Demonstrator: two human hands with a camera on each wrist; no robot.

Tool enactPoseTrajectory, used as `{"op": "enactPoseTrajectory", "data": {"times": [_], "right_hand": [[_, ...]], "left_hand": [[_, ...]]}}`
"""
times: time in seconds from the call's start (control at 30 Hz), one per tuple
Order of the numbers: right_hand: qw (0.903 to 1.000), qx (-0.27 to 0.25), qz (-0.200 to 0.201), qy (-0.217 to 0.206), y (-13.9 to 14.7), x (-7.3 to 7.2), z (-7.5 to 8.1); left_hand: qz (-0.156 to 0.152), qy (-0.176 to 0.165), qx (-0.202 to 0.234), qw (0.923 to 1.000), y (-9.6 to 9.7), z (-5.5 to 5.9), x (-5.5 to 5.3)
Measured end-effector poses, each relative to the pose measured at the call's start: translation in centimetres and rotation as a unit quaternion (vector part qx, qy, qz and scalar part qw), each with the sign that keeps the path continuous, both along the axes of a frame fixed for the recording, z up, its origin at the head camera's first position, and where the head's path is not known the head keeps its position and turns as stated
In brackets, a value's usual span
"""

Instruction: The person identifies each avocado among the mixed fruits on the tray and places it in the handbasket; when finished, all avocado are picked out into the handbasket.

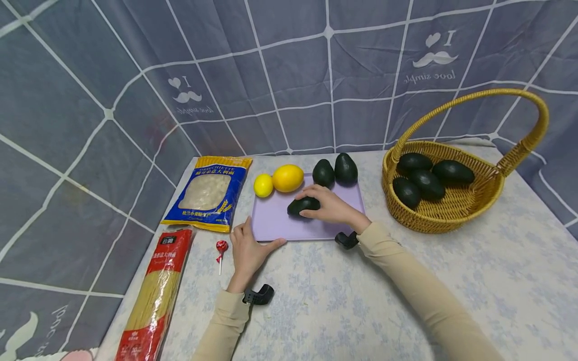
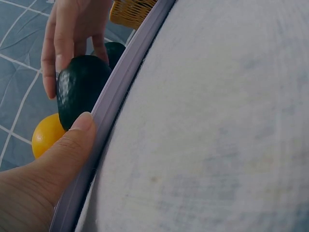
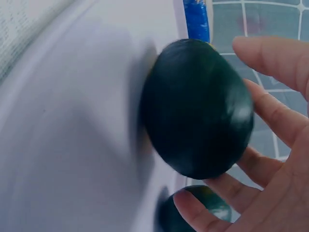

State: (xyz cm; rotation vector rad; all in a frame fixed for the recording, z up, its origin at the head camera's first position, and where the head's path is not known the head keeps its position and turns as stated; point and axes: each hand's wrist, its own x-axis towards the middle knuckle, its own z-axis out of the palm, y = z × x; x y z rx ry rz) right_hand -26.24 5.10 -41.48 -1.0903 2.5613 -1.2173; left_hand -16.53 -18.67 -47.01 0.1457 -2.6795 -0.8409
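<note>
A lilac tray (image 1: 271, 223) lies on the table, with a dark green avocado (image 1: 303, 206) near its middle. My right hand (image 1: 331, 204) holds this avocado from above, thumb on the near side and fingers over the far side. In the right wrist view the avocado (image 3: 198, 108) is close against the tray's surface. My left hand (image 1: 248, 250) is spread at the tray's front left corner, its thumb (image 2: 72, 145) resting on the rim. Behind the held avocado are two more avocados (image 1: 345, 170), a large yellow lemon (image 1: 288, 178) and a smaller yellow lemon (image 1: 263, 185).
A wicker basket (image 1: 444, 225) with several avocados stands to the right, its tall handle arching up. On the left lie a blue pasta bag (image 1: 205, 193), a red spaghetti pack (image 1: 155, 296) and a red lollipop (image 1: 221, 246). A grey-blue curtain (image 1: 298, 75) hangs behind.
</note>
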Motion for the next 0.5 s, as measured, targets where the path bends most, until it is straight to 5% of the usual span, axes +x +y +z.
{"op": "enactPoseTrajectory", "data": {"times": [0.5], "right_hand": [[0.9990,-0.022,-0.022,-0.032,0.2,0.4,-1.6]], "left_hand": [[0.007,-0.015,0.007,0.9998,0.1,0.0,-0.1]]}}
